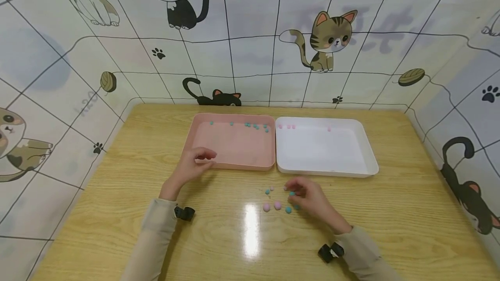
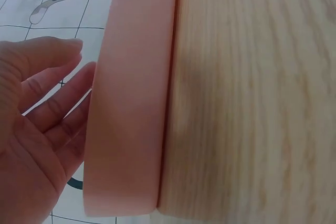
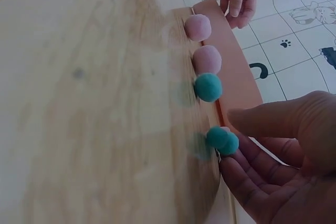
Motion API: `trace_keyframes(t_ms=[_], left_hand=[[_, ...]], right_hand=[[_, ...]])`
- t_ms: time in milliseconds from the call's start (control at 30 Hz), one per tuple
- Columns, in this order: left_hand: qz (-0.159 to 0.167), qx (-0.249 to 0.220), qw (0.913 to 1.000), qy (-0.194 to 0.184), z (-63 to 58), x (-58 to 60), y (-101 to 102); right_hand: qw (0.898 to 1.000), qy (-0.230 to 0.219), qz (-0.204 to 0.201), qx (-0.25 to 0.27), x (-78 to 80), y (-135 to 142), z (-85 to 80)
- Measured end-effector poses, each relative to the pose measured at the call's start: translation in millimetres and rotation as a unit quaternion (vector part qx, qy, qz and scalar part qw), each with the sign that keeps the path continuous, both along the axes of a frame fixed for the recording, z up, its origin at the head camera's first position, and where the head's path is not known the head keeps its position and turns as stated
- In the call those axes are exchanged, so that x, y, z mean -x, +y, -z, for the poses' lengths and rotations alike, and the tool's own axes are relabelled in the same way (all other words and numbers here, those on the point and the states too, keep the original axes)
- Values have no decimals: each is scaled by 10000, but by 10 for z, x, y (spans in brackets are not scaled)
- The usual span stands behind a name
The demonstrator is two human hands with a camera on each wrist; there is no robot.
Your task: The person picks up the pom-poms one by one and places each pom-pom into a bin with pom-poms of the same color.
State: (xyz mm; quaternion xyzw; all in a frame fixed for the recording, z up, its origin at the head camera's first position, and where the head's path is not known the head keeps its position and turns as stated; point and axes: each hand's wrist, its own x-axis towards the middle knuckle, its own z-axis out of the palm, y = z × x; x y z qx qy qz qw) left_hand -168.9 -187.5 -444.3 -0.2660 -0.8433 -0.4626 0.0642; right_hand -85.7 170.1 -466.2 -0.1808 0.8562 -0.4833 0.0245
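Note:
My left hand (image 1: 194,165) is at the front left of the pink tray (image 1: 242,165), its fingers loosely bent with nothing between them. In the left wrist view, the tray's side wall stands beside that hand. On the table before the trays lies a loose group of small pompom-like balls, including a pink ball (image 1: 277,205) and a teal ball (image 1: 288,210). My right hand (image 1: 310,198) is at the group's right side. Its thumb and fingers stand apart around the teal balls (image 3: 229,144) in the right wrist view; whether they touch one cannot be told.
Several tiny teal balls (image 1: 267,130) lie along the back of the pink tray. A white tray (image 1: 328,171) stands against its right side, with several tiny pink balls (image 1: 329,129) toward the back. The wooden table (image 1: 218,246) meets a cat-patterned cloth (image 1: 250,64) behind.

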Motion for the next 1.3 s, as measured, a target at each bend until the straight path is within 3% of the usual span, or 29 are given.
trace_keyframes(t_ms=[167, 367, 700, 1000, 1300], left_hand=[[-27, 208, 9988, -434, 29, 6, -11], [-127, 367, 9968, -692, 83, 22, -34], [157, 9, 9998, -139, 147, 39, -66], [-128, 420, 9984, -365, 141, 39, -57], [-212, 363, 9975, -576, 125, 28, -50]], right_hand=[[9998, 19, -57, -181, 13, -11, 9], [9993, 86, -118, -340, 23, -11, 15], [9992, 94, -79, -370, 28, -9, 1], [9992, 377, -74, -105, 25, -29, -87], [9975, 449, -27, 537, 101, -61, -261]])
